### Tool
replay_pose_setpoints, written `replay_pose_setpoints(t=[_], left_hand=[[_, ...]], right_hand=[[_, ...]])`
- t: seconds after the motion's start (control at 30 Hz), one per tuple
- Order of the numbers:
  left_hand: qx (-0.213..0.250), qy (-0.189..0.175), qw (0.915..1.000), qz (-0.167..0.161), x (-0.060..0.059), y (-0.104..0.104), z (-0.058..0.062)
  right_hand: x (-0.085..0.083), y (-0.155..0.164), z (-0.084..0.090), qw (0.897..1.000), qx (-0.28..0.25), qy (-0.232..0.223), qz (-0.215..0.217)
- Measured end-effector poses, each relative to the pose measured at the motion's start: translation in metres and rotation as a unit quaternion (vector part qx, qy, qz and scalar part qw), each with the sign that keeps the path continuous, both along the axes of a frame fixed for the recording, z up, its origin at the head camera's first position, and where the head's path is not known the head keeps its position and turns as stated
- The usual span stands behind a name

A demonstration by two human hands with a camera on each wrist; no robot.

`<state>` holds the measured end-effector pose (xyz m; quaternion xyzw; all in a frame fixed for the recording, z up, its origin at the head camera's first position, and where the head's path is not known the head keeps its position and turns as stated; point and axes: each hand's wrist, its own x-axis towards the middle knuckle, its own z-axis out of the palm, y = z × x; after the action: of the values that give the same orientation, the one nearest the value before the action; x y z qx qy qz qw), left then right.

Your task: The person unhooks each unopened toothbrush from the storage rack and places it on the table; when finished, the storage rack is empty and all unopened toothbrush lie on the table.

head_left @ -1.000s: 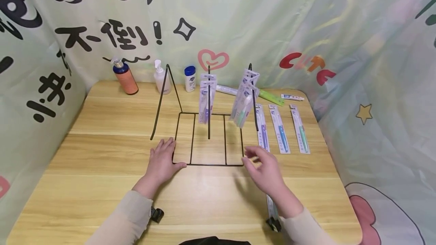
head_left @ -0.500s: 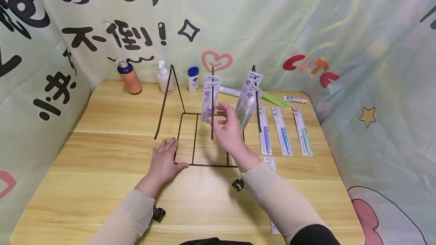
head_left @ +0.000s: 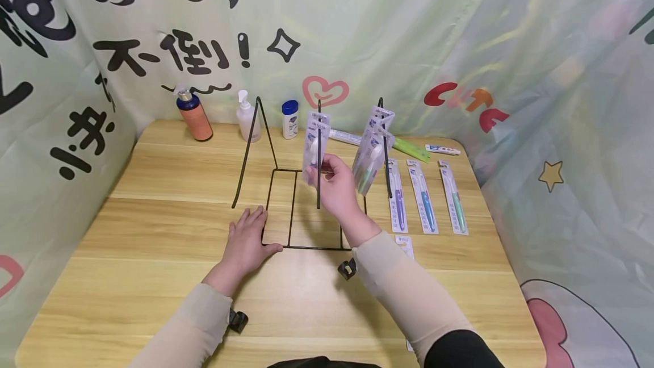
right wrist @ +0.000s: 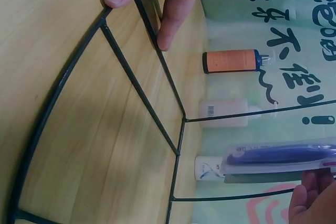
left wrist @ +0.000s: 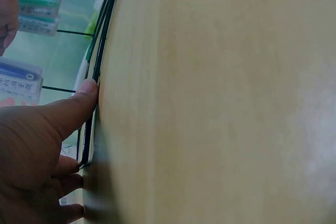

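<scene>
A black wire rack [head_left: 317,209] stands mid-table with three upright pegs. My left hand [head_left: 259,231] lies flat on the table at the rack's front left corner, its thumb [left wrist: 86,93] against the base wire [left wrist: 101,51]. My right hand [head_left: 321,172] reaches into the rack and pinches the lower end of a packaged toothbrush [head_left: 315,143] hanging on the middle peg. In the right wrist view that pack [right wrist: 278,156] shows a blue handle, with my fingertips [right wrist: 310,195] at its end. More packs [head_left: 374,143] hang on the right peg.
Three packaged toothbrushes [head_left: 423,196] lie flat to the right of the rack, another [head_left: 406,243] beside my right forearm. An orange bottle [head_left: 194,115], a pump bottle [head_left: 247,118] and a small white bottle [head_left: 289,119] stand at the back edge. A printed curtain surrounds the table.
My right hand rose from the table at the rack's front right, moved up and left into the rack, and took hold of the pack on the middle peg. The left hand stayed put.
</scene>
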<state>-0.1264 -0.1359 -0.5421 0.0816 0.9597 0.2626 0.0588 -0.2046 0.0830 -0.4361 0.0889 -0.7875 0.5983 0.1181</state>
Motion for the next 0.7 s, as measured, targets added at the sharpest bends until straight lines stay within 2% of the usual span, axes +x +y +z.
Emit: replay_pose_setpoints(t=[0.17,0.3,0.7], left_hand=[[0.0,0.002,1.0,-0.001,0.0,0.0,0.0],[-0.003,-0.001,1.0,0.0,0.0,0.0,0.0],[-0.006,0.002,1.0,-0.002,0.0,0.0,-0.001]], right_hand=[[0.0,0.0,0.0,1.0,-0.008,0.005,0.008],[0.007,0.002,0.0,0.999,-0.01,0.002,0.03],[0.045,0.014,-0.005,0.996,-0.002,0.028,0.09]])
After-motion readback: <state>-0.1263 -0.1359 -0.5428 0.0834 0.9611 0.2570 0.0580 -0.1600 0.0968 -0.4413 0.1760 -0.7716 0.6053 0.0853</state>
